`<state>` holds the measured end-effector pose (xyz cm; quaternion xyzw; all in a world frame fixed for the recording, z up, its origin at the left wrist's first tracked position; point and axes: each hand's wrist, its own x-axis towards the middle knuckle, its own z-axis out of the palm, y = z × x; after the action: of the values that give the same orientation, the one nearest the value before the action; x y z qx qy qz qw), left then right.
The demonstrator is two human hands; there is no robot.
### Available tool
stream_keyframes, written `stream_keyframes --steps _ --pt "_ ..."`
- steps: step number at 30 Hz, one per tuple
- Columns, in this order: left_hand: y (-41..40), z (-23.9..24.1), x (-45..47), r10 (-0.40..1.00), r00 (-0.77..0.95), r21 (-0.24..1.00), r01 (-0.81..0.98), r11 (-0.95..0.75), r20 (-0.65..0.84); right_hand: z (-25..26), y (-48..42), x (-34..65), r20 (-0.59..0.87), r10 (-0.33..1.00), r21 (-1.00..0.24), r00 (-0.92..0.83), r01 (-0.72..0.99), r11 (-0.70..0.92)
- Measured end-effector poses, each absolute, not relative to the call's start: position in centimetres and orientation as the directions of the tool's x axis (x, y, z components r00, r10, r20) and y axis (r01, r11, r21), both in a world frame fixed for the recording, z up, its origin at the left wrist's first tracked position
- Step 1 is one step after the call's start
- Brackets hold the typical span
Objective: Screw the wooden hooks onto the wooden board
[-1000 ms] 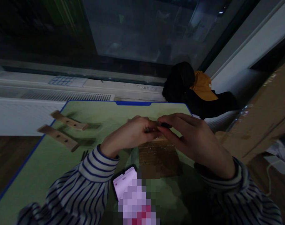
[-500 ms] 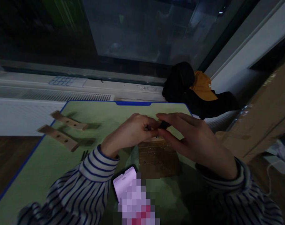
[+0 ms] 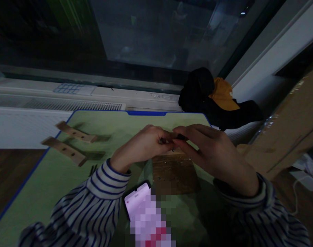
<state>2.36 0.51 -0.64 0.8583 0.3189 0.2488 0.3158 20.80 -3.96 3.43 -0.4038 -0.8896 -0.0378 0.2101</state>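
Dark piece (image 3: 181, 136) in right hand (image 3: 218, 151), phone (image 3: 139, 199) writing unreadable

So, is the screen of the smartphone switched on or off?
On: the smartphone screen glows pale lilac, brighter than the green tabletop.

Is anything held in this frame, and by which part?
The right hand pinches a small dark piece; which part of it is gripped cannot be told. Whether the left hand holds anything is hidden too.
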Motion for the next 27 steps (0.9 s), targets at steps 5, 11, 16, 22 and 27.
stream_keyframes --steps 5,11,16,22,27 --pt "0.53 -0.44 2.36 0.714 0.656 0.711 0.38 -0.591 0.243 3.56 -4.07 20.78 0.407 0.7 -0.083 -0.586 0.74 0.668" --pt "0.62 -0.7 2.26 0.692 0.667 0.718 0.336 -0.61 0.276 3.52 -4.14 20.88 0.404 0.693 -0.153 -0.597 0.703 0.695" --pt "0.48 -0.59 2.25 0.676 0.679 0.724 0.31 -0.616 0.285 3.34 -4.08 20.94 0.415 0.69 -0.167 -0.593 0.696 0.699" --pt "0.33 -0.39 2.33 0.678 0.685 0.752 0.291 -0.591 0.268 3.31 -3.91 20.92 0.42 0.7 -0.131 -0.577 0.725 0.676" --pt "0.57 -0.74 2.43 0.708 0.641 0.724 0.334 -0.604 0.295 3.36 -3.89 20.95 0.437 0.695 -0.102 -0.571 0.736 0.669"
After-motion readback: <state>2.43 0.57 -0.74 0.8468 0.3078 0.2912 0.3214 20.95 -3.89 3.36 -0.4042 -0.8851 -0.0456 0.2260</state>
